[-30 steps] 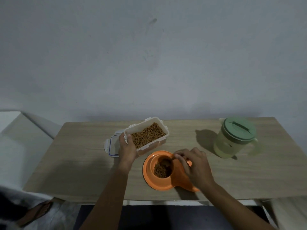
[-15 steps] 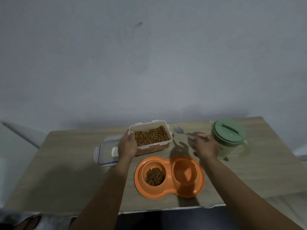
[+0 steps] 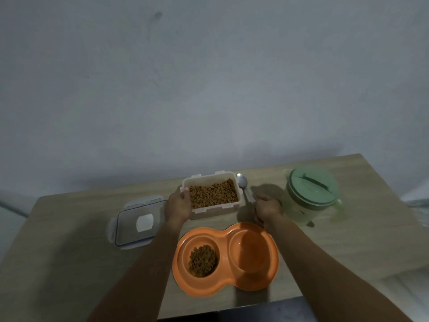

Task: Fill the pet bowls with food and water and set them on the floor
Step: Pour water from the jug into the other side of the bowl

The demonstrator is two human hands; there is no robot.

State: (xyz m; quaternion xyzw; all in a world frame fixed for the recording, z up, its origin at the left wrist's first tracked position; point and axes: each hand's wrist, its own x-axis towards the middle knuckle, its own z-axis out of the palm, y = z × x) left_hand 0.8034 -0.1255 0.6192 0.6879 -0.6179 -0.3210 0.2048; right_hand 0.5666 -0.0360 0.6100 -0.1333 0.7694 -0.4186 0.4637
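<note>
On the table (image 3: 69, 263), orange bowl (image 3: 226, 259) half-filled; left hand (image 3: 180, 205) grips container (image 3: 212, 195), right hand (image 3: 267, 209) empty.

Two bare forearms, no sleeves in view, left hand (image 3: 178, 205) and right hand (image 3: 267, 209) both ungloved, no watch, rings or bands visible at the wrists, fingers (image 3: 261, 196) mostly hidden behind the knuckles
</note>
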